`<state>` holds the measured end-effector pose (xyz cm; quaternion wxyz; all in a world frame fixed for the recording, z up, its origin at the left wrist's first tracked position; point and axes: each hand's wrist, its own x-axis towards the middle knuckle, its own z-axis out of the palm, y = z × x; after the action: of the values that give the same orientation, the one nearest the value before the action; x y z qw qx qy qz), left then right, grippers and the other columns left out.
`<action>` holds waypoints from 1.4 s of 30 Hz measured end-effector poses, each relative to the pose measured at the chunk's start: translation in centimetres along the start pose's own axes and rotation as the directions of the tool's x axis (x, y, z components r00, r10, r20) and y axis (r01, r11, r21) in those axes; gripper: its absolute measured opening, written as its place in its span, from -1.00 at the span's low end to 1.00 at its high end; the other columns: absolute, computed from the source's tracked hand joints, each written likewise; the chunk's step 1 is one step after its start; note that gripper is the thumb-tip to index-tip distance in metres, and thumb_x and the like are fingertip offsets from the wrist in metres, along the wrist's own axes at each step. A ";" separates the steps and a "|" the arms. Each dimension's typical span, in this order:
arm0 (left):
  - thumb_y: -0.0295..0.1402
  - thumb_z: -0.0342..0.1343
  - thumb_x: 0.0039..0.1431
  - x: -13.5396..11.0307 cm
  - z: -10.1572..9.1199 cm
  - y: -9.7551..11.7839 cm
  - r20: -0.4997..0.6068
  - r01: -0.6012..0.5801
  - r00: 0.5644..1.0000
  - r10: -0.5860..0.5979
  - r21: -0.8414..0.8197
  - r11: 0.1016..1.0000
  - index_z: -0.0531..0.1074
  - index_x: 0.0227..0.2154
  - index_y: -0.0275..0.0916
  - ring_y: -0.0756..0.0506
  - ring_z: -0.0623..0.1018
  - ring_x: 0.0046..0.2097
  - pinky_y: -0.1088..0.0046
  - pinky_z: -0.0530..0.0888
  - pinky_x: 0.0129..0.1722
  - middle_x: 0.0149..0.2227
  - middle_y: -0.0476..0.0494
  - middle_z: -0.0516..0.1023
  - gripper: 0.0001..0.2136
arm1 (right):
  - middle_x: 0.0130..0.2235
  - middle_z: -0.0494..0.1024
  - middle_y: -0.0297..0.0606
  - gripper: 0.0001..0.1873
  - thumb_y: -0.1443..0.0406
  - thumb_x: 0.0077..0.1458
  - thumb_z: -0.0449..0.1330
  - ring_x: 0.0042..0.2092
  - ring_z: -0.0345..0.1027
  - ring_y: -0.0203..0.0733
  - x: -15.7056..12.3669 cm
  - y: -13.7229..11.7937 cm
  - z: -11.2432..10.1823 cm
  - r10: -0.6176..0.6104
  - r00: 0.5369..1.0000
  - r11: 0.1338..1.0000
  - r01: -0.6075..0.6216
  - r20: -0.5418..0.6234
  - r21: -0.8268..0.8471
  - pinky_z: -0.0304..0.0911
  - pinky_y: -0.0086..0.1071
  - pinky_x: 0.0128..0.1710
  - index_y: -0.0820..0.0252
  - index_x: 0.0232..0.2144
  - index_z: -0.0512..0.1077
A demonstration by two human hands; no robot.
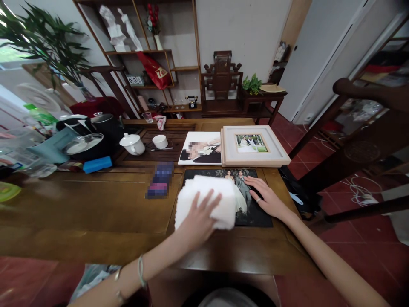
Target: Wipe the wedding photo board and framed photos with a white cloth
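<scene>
My left hand (201, 219) lies over a folded white cloth (188, 200), its fingers spread across the top; the thumb is hard to make out. Beneath the cloth is a dark photo panel (262, 217) showing a couple in wedding clothes, its left part covered. My right hand (266, 198) rests open on the panel's right side, fingers stretched out flat, a ring on one of them. Just beyond the panel are a white-edged photo print (200, 149) and a pale wooden picture frame (277, 155) with a small photo inside.
Left of the panel lies a dark blue and pink item (159, 179), blurred out. Farther left stand a white lidded teapot (131, 144), a white cup (159, 141), a blue box (98, 164) and a black pot (86, 147). A dark wooden chair (348, 153) stands at the right.
</scene>
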<state>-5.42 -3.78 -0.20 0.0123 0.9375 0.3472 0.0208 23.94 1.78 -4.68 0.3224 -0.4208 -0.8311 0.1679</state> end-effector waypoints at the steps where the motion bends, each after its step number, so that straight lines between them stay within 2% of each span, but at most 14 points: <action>1: -0.30 0.17 0.13 -0.6 -0.1 1.1 0.010 -0.061 0.998 0.061 -0.007 0.998 0.55 -0.19 -0.16 -0.40 -0.09 0.35 -0.18 -0.14 0.26 0.37 -0.17 -0.10 -0.80 | 0.16 0.38 -0.13 -0.63 0.29 0.27 -0.02 0.24 0.16 -0.05 0.0 0.0 0.0 0.000 1.000 1.000 0.000 0.003 -0.001 0.12 0.07 0.22 0.05 0.11 0.29; 3: -0.28 0.16 0.13 -1.5 -0.5 2.1 0.016 -0.136 0.990 0.137 -0.027 0.990 0.52 -0.13 -0.15 -0.37 -0.09 0.36 -0.11 -0.14 0.28 0.38 -0.15 -0.11 -0.76 | 0.17 0.38 -0.13 -0.62 0.29 0.27 -0.01 0.24 0.16 -0.05 0.0 0.0 0.0 0.002 1.000 1.000 -0.002 0.007 -0.002 0.12 0.06 0.22 0.05 0.11 0.29; 5: -0.30 0.13 0.15 -1.5 -0.8 1.3 0.018 -0.123 0.992 0.124 -0.063 0.990 0.52 -0.11 -0.12 -0.32 -0.05 0.36 -0.07 -0.09 0.28 0.37 -0.13 -0.07 -0.76 | 0.17 0.38 -0.14 -0.62 0.28 0.27 -0.02 0.24 0.16 -0.05 0.0 0.0 0.0 0.006 1.000 1.000 -0.006 0.003 -0.002 0.12 0.07 0.22 0.04 0.11 0.29; 11: -0.36 0.06 0.22 2.5 -0.6 -6.1 -0.050 0.168 0.984 -0.170 -0.050 0.985 0.49 -0.07 -0.16 -0.30 0.05 0.34 -0.10 0.05 0.24 0.32 -0.19 0.09 -0.75 | 0.17 0.37 -0.16 -0.61 0.28 0.27 -0.02 0.24 0.15 -0.05 0.0 0.0 -0.1 0.011 1.000 1.000 -0.011 0.005 0.005 0.10 0.07 0.23 0.02 0.12 0.28; 13: -0.35 0.03 0.24 3.6 -0.3 -7.4 -0.089 0.230 0.969 -0.230 -0.014 0.973 0.49 -0.06 -0.20 -0.30 0.06 0.33 -0.11 0.05 0.24 0.31 -0.21 0.12 -0.75 | 0.18 0.36 -0.16 -0.61 0.28 0.27 -0.02 0.25 0.14 -0.05 -0.1 0.0 -0.1 0.012 1.000 1.000 -0.012 0.010 0.010 0.10 0.06 0.23 0.02 0.13 0.28; 15: -0.34 0.03 0.25 3.8 -0.1 -7.2 -0.108 0.241 0.965 -0.239 0.008 0.970 0.50 -0.09 -0.21 -0.32 0.06 0.33 -0.11 0.03 0.25 0.31 -0.23 0.11 -0.76 | 0.18 0.36 -0.17 -0.61 0.27 0.28 -0.03 0.26 0.13 -0.05 -0.1 0.1 0.0 0.016 1.000 1.000 -0.016 0.011 0.012 0.09 0.06 0.24 0.02 0.13 0.28; 17: -0.34 0.06 0.23 2.9 0.1 -5.7 -0.101 0.207 0.974 -0.205 0.007 0.978 0.53 -0.13 -0.20 -0.34 0.04 0.34 -0.12 0.02 0.24 0.32 -0.25 0.08 -0.78 | 0.18 0.36 -0.17 -0.62 0.26 0.28 -0.03 0.26 0.13 -0.05 -0.1 0.1 0.0 0.018 1.000 1.000 -0.018 0.007 0.014 0.09 0.06 0.24 0.02 0.13 0.29; 22: -0.31 0.15 0.14 -1.7 -0.1 -0.2 -0.019 0.015 1.000 -0.016 -0.050 0.999 0.58 -0.34 -0.21 -0.42 -0.04 0.34 -0.17 0.01 0.21 0.36 -0.24 -0.07 -0.87 | 0.17 0.37 -0.14 -0.62 0.26 0.28 -0.01 0.24 0.15 -0.04 0.0 -0.2 0.0 0.020 1.000 1.000 -0.020 0.000 0.012 0.10 0.07 0.23 0.03 0.12 0.29; 24: -0.28 0.15 0.13 -3.0 -0.4 1.0 -0.007 -0.048 0.999 0.048 -0.072 0.996 0.57 -0.34 -0.20 -0.41 -0.03 0.34 -0.12 0.03 0.20 0.37 -0.20 -0.11 -0.85 | 0.17 0.38 -0.14 -0.62 0.26 0.28 -0.01 0.24 0.15 -0.03 0.0 -0.3 -0.1 0.018 1.000 1.000 -0.018 -0.001 0.014 0.11 0.09 0.22 0.02 0.12 0.29; 27: -0.28 0.15 0.11 -3.2 -0.8 0.2 -0.027 -0.046 0.999 0.044 -0.091 0.995 0.57 -0.28 -0.15 -0.34 0.04 0.33 0.00 0.08 0.21 0.37 -0.13 -0.06 -0.84 | 0.16 0.38 -0.15 -0.62 0.25 0.28 -0.02 0.23 0.17 -0.01 0.1 -0.5 -0.2 0.021 1.000 1.000 -0.021 -0.001 0.021 0.12 0.10 0.21 0.01 0.12 0.29; 33: -0.17 0.08 0.20 1.1 -0.9 -6.4 -0.126 0.092 0.987 -0.100 -0.069 0.993 0.56 -0.19 -0.14 -0.30 0.17 0.29 0.04 0.18 0.16 0.29 -0.19 0.17 -0.75 | 0.16 0.38 -0.14 -0.62 0.26 0.28 -0.02 0.24 0.15 -0.02 0.0 -0.2 -0.2 0.031 0.999 0.999 -0.032 0.010 0.012 0.11 0.09 0.22 0.02 0.12 0.29; 36: -0.21 0.02 0.26 2.7 -0.7 -8.2 -0.136 0.115 0.984 -0.118 -0.027 0.993 0.54 -0.14 -0.16 -0.28 0.16 0.29 0.02 0.16 0.17 0.27 -0.20 0.21 -0.74 | 0.17 0.37 -0.14 -0.62 0.27 0.28 -0.02 0.25 0.12 -0.04 -0.1 -0.1 -0.1 0.025 1.000 1.000 -0.025 0.014 0.004 0.09 0.08 0.23 0.04 0.12 0.28; 39: -0.28 0.03 0.25 2.4 -0.5 -6.8 -0.095 0.089 0.992 -0.089 -0.003 0.996 0.55 -0.17 -0.19 -0.30 0.09 0.32 -0.04 0.07 0.22 0.30 -0.19 0.15 -0.77 | 0.17 0.36 -0.14 -0.62 0.28 0.28 -0.02 0.26 0.12 -0.04 -0.2 -0.1 -0.1 0.024 1.000 1.000 -0.024 0.017 0.003 0.08 0.08 0.23 0.04 0.13 0.27; 42: -0.26 0.08 0.21 0.7 -0.4 -3.3 -0.037 0.007 0.999 -0.008 -0.036 0.999 0.58 -0.24 -0.16 -0.33 0.03 0.34 -0.06 -0.01 0.25 0.33 -0.15 0.06 -0.80 | 0.17 0.37 -0.14 -0.62 0.27 0.28 -0.02 0.25 0.13 -0.02 -0.1 -0.2 -0.1 0.030 0.999 1.000 -0.030 0.017 0.007 0.10 0.10 0.22 0.02 0.13 0.27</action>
<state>-7.05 -0.84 0.14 0.0228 0.9352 0.3504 0.0446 23.95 1.60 -4.51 0.3142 -0.4307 -0.8268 0.1794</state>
